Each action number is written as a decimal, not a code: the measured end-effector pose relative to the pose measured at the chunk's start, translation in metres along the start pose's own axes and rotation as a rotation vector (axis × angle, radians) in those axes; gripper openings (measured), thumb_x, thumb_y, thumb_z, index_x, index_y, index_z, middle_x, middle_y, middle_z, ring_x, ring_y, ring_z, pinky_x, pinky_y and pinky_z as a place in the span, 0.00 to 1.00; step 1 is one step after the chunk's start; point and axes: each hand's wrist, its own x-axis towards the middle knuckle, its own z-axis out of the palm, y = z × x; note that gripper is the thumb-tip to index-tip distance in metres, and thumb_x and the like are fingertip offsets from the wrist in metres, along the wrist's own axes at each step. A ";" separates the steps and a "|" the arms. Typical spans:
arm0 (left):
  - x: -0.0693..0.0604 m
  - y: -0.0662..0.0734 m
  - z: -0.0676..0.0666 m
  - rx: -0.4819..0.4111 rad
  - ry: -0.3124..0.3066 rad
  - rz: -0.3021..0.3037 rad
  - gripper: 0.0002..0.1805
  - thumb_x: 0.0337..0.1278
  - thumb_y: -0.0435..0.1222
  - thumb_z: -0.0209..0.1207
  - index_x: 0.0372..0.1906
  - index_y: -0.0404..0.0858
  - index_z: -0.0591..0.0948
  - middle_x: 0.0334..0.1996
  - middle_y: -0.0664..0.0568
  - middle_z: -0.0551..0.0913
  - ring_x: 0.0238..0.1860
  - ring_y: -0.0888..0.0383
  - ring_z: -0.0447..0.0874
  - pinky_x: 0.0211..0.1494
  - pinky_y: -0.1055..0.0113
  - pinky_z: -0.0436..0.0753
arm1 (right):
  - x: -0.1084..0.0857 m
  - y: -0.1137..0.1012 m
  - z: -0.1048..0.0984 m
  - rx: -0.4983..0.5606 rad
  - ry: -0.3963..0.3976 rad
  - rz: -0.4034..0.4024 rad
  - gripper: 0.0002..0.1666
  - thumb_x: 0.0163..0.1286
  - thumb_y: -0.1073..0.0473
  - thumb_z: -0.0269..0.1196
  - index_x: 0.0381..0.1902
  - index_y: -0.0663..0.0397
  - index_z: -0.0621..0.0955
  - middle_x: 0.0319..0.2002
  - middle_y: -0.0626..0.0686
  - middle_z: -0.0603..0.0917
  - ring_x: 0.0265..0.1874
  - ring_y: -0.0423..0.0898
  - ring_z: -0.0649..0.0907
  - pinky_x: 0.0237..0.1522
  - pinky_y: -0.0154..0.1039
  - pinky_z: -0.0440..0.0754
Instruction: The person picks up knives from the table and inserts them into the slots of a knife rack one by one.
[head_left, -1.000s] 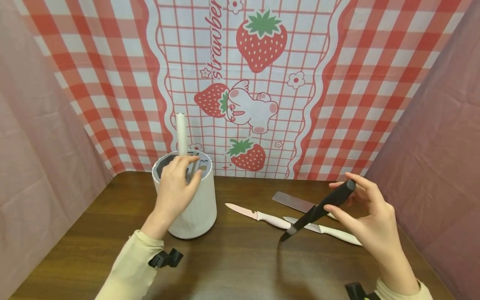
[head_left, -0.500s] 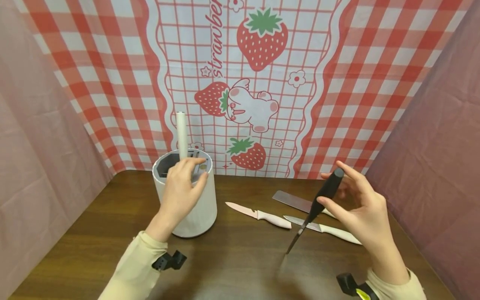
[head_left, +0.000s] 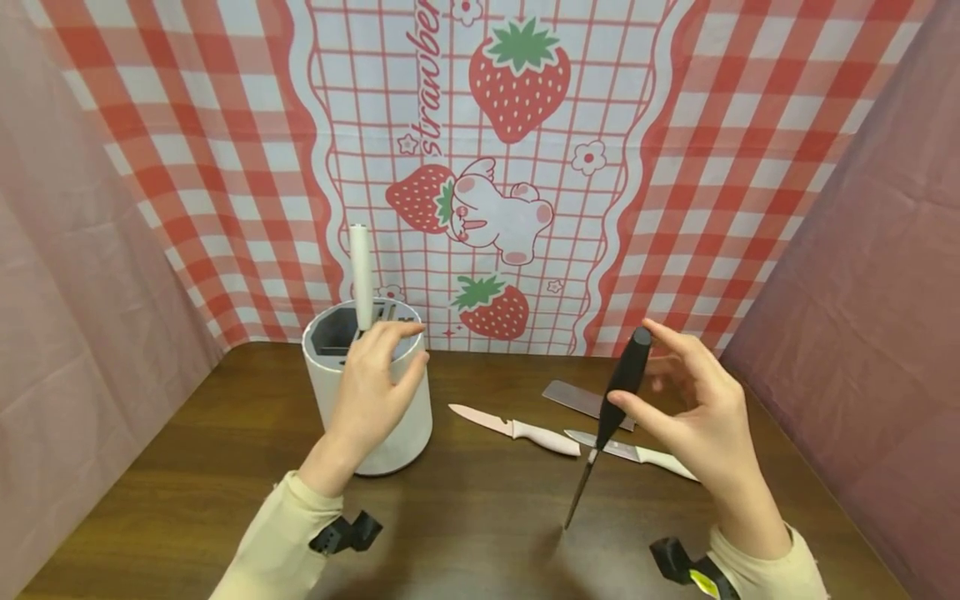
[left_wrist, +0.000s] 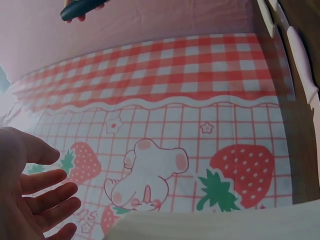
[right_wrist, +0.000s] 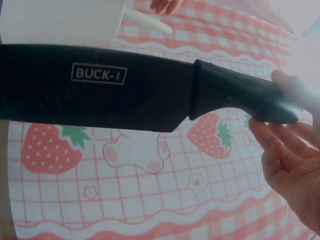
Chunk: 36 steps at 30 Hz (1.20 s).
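Note:
My right hand pinches the handle of a black kitchen knife between thumb and fingers. Its blade points down over the table, seen nearly edge-on in the head view. In the right wrist view the broad black blade carries the mark "BUCK-1". My left hand is in front of a round white knife block, thumb and fingers apart, with nothing between them. Whether it touches the block's rim, I cannot tell. A white-handled knife stands upright in the block, which has a grey slotted insert; its blade is hidden.
Left of the right hand, a pink knife lies on the wooden table. Beside it are a knife with a pale handle and a wide rectangular blade, partly hidden. A strawberry-print cloth hangs behind.
My right hand has moved left, and the black knife has tilted from slanting to steeper, blade down. The left hand has shifted slightly right along the block's front.

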 end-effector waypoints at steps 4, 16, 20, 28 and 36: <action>-0.001 0.005 0.000 -0.006 -0.004 0.000 0.16 0.51 0.33 0.60 0.48 0.36 0.78 0.44 0.47 0.79 0.49 0.51 0.75 0.52 0.56 0.70 | 0.004 -0.009 0.005 0.028 -0.011 -0.027 0.46 0.32 0.77 0.73 0.55 0.70 0.72 0.36 0.48 0.80 0.30 0.33 0.79 0.32 0.22 0.74; -0.011 0.018 0.008 -0.099 -0.068 -0.011 0.16 0.52 0.33 0.59 0.48 0.38 0.78 0.44 0.50 0.79 0.49 0.55 0.76 0.53 0.58 0.72 | 0.007 -0.011 0.017 0.100 0.009 -0.042 0.42 0.38 0.75 0.72 0.55 0.69 0.72 0.36 0.52 0.81 0.32 0.35 0.81 0.35 0.23 0.77; -0.014 0.023 0.010 -0.123 -0.073 0.018 0.15 0.53 0.35 0.60 0.48 0.38 0.78 0.44 0.51 0.79 0.49 0.56 0.75 0.54 0.60 0.72 | 0.007 -0.010 0.021 0.098 0.022 -0.047 0.41 0.39 0.73 0.72 0.55 0.69 0.72 0.36 0.52 0.81 0.32 0.35 0.80 0.33 0.24 0.75; -0.018 0.031 0.019 -0.141 -0.108 0.084 0.18 0.50 0.40 0.62 0.48 0.38 0.78 0.43 0.52 0.80 0.48 0.57 0.76 0.53 0.62 0.72 | 0.007 -0.011 0.028 0.112 0.034 -0.051 0.40 0.39 0.72 0.73 0.55 0.68 0.73 0.32 0.52 0.82 0.30 0.36 0.79 0.30 0.26 0.73; -0.022 0.043 0.028 -0.152 -0.183 0.134 0.19 0.51 0.43 0.61 0.48 0.40 0.78 0.43 0.54 0.80 0.47 0.59 0.76 0.53 0.63 0.71 | 0.008 -0.015 0.036 0.108 0.017 -0.037 0.41 0.39 0.73 0.73 0.55 0.64 0.73 0.29 0.54 0.83 0.28 0.36 0.79 0.29 0.27 0.72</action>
